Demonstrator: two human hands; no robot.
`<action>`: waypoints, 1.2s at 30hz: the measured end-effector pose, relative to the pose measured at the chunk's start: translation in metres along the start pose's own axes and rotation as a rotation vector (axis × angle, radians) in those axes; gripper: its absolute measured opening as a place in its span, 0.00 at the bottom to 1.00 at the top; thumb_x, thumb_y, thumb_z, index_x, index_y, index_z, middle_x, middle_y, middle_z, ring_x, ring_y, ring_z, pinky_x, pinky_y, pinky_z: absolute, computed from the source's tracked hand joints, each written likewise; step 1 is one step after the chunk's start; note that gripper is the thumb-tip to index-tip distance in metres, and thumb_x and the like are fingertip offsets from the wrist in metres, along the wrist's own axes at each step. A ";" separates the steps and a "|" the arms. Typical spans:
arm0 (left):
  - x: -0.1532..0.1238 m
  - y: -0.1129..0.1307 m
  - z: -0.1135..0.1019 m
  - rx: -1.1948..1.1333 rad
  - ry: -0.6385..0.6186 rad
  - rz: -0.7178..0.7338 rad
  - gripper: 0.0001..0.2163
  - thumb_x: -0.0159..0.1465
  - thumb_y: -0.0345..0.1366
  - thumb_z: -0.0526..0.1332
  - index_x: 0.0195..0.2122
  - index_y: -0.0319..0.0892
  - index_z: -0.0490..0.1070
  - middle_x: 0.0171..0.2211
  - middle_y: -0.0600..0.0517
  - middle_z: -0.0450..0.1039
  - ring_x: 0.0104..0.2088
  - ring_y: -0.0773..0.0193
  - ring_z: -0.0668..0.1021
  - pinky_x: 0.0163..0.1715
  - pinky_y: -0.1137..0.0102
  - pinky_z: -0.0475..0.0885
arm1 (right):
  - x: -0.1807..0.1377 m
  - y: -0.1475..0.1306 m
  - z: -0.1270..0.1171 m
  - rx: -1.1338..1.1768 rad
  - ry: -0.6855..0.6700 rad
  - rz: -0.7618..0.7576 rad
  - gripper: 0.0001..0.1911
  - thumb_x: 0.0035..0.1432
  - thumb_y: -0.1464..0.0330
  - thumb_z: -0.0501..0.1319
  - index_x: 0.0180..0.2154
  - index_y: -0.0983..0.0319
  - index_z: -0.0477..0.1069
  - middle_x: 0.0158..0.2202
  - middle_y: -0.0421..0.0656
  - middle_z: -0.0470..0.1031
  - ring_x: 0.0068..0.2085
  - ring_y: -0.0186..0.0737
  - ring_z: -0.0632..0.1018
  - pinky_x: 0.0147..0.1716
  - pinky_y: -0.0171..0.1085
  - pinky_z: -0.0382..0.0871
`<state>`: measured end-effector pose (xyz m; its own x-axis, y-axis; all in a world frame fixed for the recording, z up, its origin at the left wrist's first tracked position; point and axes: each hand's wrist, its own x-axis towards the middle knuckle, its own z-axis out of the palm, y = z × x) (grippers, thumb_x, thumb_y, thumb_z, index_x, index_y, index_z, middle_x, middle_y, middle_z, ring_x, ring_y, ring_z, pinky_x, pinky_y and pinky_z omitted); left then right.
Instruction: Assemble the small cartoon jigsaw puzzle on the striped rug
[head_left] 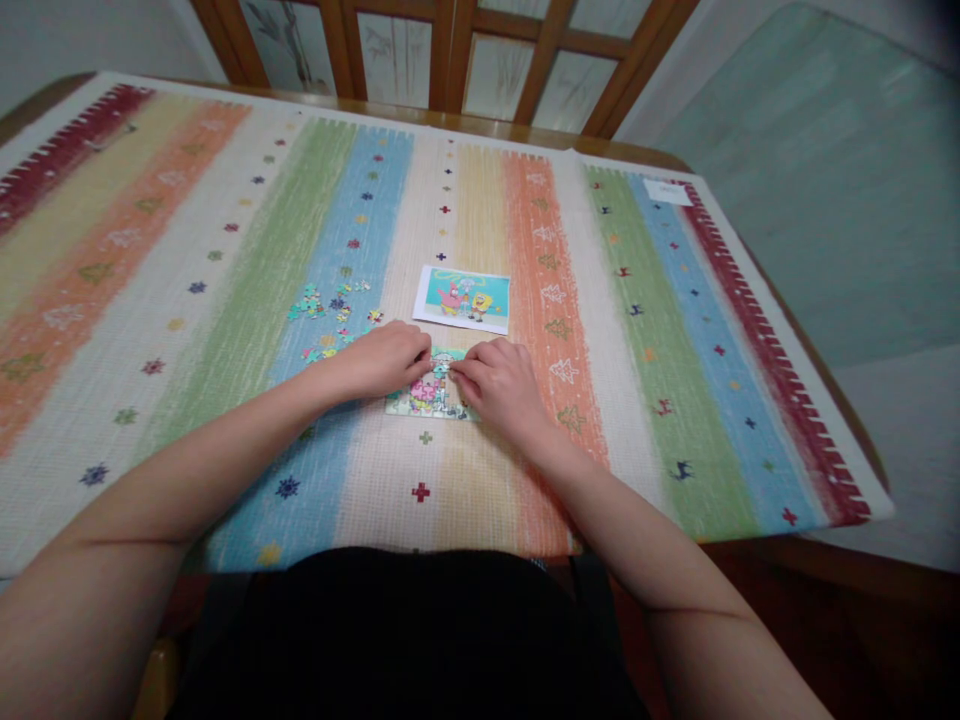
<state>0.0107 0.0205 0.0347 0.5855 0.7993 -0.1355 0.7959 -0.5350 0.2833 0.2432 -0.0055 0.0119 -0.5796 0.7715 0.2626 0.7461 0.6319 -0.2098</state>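
Note:
A partly filled jigsaw puzzle lies flat on the striped tablecloth in front of me, with pink and teal pieces in it. Over its upper left side is my left hand, fingers bent and tips pressed together at the puzzle; whatever is between them is hidden. My right hand covers the puzzle's right side, thumb and forefinger pinched near a small puzzle piece. Just beyond both hands lies a printed cartoon picture card. Loose puzzle pieces are scattered left of the card, some close to my left hand.
The tablecloth with coloured stripes covers the table. A small white paper lies at the far right corner. Behind the table stand wooden doors with panes. A pale green panel is at the right.

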 end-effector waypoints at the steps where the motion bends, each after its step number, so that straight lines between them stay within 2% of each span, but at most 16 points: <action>1: 0.000 0.000 0.001 0.003 0.002 -0.001 0.11 0.75 0.38 0.56 0.39 0.40 0.74 0.39 0.44 0.79 0.41 0.55 0.78 0.45 0.62 0.67 | 0.000 0.000 0.000 0.008 -0.003 0.008 0.09 0.73 0.65 0.66 0.44 0.59 0.85 0.43 0.47 0.81 0.48 0.51 0.73 0.45 0.48 0.58; 13: 0.000 -0.001 -0.001 -0.035 -0.012 0.008 0.11 0.75 0.38 0.56 0.39 0.40 0.75 0.38 0.44 0.79 0.40 0.55 0.77 0.45 0.62 0.67 | 0.005 0.001 0.005 0.232 0.008 0.145 0.04 0.69 0.69 0.69 0.42 0.58 0.85 0.41 0.46 0.80 0.49 0.51 0.75 0.47 0.46 0.62; 25: 0.001 -0.003 -0.002 -0.068 -0.036 0.016 0.10 0.74 0.38 0.57 0.39 0.41 0.75 0.38 0.45 0.79 0.40 0.56 0.77 0.43 0.63 0.66 | 0.011 0.005 0.008 0.418 -0.038 0.257 0.04 0.66 0.70 0.72 0.37 0.55 0.83 0.39 0.43 0.83 0.49 0.51 0.76 0.50 0.48 0.63; 28: -0.001 -0.004 -0.003 -0.088 -0.026 -0.002 0.07 0.72 0.39 0.61 0.45 0.41 0.74 0.40 0.45 0.79 0.42 0.55 0.78 0.44 0.63 0.67 | 0.010 0.003 0.008 0.403 -0.043 0.257 0.05 0.66 0.71 0.72 0.36 0.55 0.83 0.39 0.43 0.83 0.48 0.50 0.75 0.50 0.47 0.62; 31: -0.003 -0.004 -0.003 -0.105 -0.006 0.004 0.10 0.72 0.40 0.62 0.51 0.42 0.72 0.44 0.45 0.80 0.44 0.54 0.78 0.46 0.63 0.67 | 0.009 0.002 0.007 0.366 -0.047 0.245 0.04 0.67 0.71 0.71 0.38 0.56 0.83 0.40 0.43 0.82 0.49 0.50 0.75 0.50 0.47 0.62; 34: -0.005 -0.003 -0.005 -0.119 0.001 0.009 0.11 0.72 0.39 0.62 0.53 0.42 0.72 0.44 0.45 0.80 0.45 0.53 0.79 0.47 0.63 0.68 | 0.008 0.000 0.005 0.320 -0.041 0.225 0.02 0.67 0.68 0.71 0.42 0.56 0.83 0.43 0.44 0.82 0.51 0.52 0.74 0.50 0.47 0.62; 36: -0.005 -0.002 -0.006 -0.114 0.003 -0.003 0.12 0.72 0.39 0.62 0.54 0.42 0.72 0.45 0.44 0.80 0.44 0.54 0.79 0.47 0.63 0.68 | 0.007 0.000 0.003 0.285 -0.036 0.209 0.04 0.68 0.67 0.70 0.45 0.56 0.83 0.44 0.46 0.81 0.52 0.53 0.74 0.51 0.47 0.62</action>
<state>0.0058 0.0190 0.0404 0.5823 0.8019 -0.1339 0.7752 -0.4980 0.3888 0.2378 -0.0004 0.0106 -0.4392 0.8851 0.1540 0.7312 0.4518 -0.5111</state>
